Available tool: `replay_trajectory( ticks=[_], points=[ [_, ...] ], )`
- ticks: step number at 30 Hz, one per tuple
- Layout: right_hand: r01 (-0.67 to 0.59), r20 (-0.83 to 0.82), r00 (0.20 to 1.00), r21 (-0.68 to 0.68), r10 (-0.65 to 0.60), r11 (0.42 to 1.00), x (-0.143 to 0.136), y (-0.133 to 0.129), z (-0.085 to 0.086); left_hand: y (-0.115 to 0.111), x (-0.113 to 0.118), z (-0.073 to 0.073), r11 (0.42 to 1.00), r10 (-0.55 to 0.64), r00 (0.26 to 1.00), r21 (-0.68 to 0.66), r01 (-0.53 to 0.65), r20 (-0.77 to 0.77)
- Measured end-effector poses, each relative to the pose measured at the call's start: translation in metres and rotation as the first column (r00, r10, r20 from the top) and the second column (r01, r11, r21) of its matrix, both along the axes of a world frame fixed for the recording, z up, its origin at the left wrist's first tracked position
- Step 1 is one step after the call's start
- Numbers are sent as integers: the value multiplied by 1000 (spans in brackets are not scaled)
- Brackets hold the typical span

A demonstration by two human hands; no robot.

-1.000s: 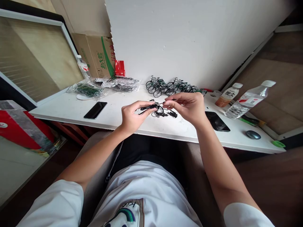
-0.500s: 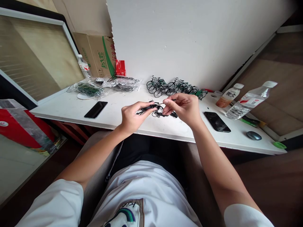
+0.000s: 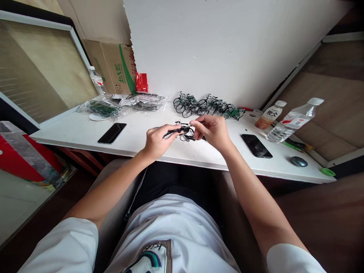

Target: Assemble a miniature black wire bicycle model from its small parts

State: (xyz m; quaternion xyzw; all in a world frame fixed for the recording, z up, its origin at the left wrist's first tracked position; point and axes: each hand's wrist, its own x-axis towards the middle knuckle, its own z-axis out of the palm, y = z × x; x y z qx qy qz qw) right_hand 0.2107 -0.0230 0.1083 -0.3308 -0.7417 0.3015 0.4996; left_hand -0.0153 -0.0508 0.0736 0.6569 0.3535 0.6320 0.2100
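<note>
My left hand (image 3: 157, 141) is closed around a black model bicycle part (image 3: 172, 132), held just above the table with its thin bars sticking out past the fingers. Close to its right, my right hand (image 3: 215, 131) pinches a thin dark tool that looks like a small screwdriver (image 3: 202, 122). The tool's tip meets or nearly meets the part; contact is too small to tell. Between and below the hands lie loose black bicycle pieces (image 3: 185, 138), partly hidden by the fingers. Several green and black model bicycles (image 3: 210, 106) stand in a row behind.
On the white table (image 3: 136, 140), plastic bags of parts (image 3: 105, 108) lie at the back left. A phone (image 3: 112, 133) is at left, another phone (image 3: 256, 145) at right. Two bottles, one brown-labelled (image 3: 270, 115), one clear (image 3: 294, 121), and a dark mouse-like object (image 3: 298, 161) are further right.
The view has shifted slightly. My right hand has come a little closer to my left with the tool in it. Both hands keep their hold.
</note>
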Motion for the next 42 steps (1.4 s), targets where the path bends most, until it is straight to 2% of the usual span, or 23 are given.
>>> replay_trajectory(
  ticks=[3, 8, 11, 14, 16, 19, 21, 23, 25, 26, 28, 32, 35, 39, 41, 42],
  points=[
    [28, 124, 991, 198, -54, 980, 7, -3, -4, 4, -3, 1, 1000, -8, 999, 28, 8, -31],
    [-18, 304, 935, 558, -184, 830, 24, -18, -17, 7, -1, -5, 993, -80, 991, 75, 88, -107],
    [1, 343, 893, 646, -292, 763, 27, -24, -29, 8, 3, -12, 991, -105, 988, 69, 114, -115],
    [11, 358, 873, 666, -333, 746, 24, -27, -38, 8, 6, -18, 993, -68, 993, 88, 76, -99],
    [34, 334, 886, 644, -321, 764, 20, -28, -42, 9, 7, -21, 991, -60, 995, 115, 69, -79],
    [94, 252, 935, 503, -249, 859, 12, -34, -44, 9, 6, -22, 979, -44, 994, 193, 62, -98],
    [125, 177, 967, 298, -184, 946, 5, -40, -42, 11, 5, -21, 941, 0, 990, 334, 48, -144],
    [125, 89, 988, 19, -126, 992, -1, -47, -40, 13, 4, -21, 846, 62, 979, 531, 52, -194],
    [72, 3, 997, -237, -73, 969, -8, -53, -37, 16, 1, -21, 728, 127, 964, 682, 68, -233],
    [36, -29, 998, -329, -48, 944, -11, -55, -35, 18, 0, -21, 688, 157, 955, 721, 78, -253],
    [-21, -66, 998, -429, -8, 903, -15, -57, -34, 20, -3, -20, 653, 192, 937, 751, 99, -290],
    [-35, -87, 996, -414, -1, 910, -15, -50, -37, 21, -10, -14, 653, 176, 918, 740, 163, -357],
    [12, -40, 999, -289, -25, 957, -12, -44, -39, 21, -11, -11, 655, 158, 907, 729, 199, -390],
    [118, 135, 985, -71, -108, 990, -9, -47, -39, 21, -6, -13, 598, 240, 910, 790, 136, -338],
    [105, 152, 983, -29, -99, 994, -8, -51, -39, 20, -5, -14, 578, 264, 916, 810, 99, -301],
    [90, 152, 984, -5, -89, 996, -8, -52, -40, 19, -5, -13, 585, 267, 916, 806, 91, -298]
  ],
)
